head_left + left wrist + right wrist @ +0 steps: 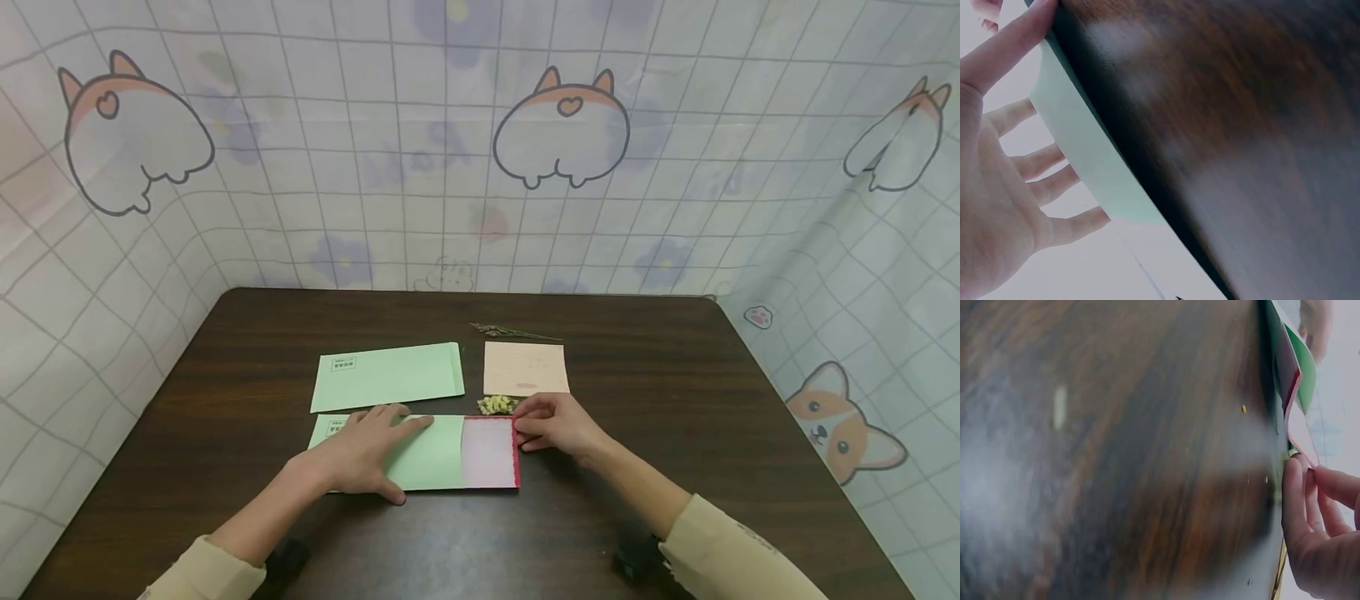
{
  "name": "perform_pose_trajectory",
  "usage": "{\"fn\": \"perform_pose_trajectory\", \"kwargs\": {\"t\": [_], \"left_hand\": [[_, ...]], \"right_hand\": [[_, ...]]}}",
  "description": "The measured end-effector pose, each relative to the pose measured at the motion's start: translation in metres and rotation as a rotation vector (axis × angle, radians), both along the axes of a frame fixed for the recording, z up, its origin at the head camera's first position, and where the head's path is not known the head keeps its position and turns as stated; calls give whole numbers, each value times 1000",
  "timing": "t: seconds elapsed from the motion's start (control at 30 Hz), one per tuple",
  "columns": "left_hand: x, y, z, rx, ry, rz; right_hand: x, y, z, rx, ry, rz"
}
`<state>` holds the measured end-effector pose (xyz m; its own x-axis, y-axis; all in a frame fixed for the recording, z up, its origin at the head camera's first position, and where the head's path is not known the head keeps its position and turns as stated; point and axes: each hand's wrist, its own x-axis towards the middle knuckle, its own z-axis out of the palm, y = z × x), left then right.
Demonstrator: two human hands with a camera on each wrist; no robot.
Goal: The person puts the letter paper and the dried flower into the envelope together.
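Observation:
A light green envelope lies near the front middle of the table. My left hand rests on it with fingers spread, its thumb at the front edge. From the envelope's right end sticks a pale pink card with a red scalloped border; its left part is hidden inside. My right hand pinches the card's far right corner between thumb and fingers. In the right wrist view the card bends up toward those fingertips, and the envelope's mouth gapes around it.
Behind lies a second green envelope. To its right are a beige paper square and a dried sprig. A small bunch of yellow flowers sits just beyond the card. Patterned cloth surrounds the dark wooden table.

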<state>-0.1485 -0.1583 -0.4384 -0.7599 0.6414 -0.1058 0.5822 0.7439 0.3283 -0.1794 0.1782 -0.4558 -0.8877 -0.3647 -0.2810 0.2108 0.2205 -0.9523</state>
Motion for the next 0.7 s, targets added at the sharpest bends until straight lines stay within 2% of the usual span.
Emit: {"fn": "perform_pose_trajectory", "kwargs": {"t": [0.43,0.7], "left_hand": [[-1,2,0,-10,-9,7],[-1,2,2,-7,-18,6]], "right_hand": [[1,-18,-1,-51,-22,10],[2,-25,-1,-73,-28,57]]}}
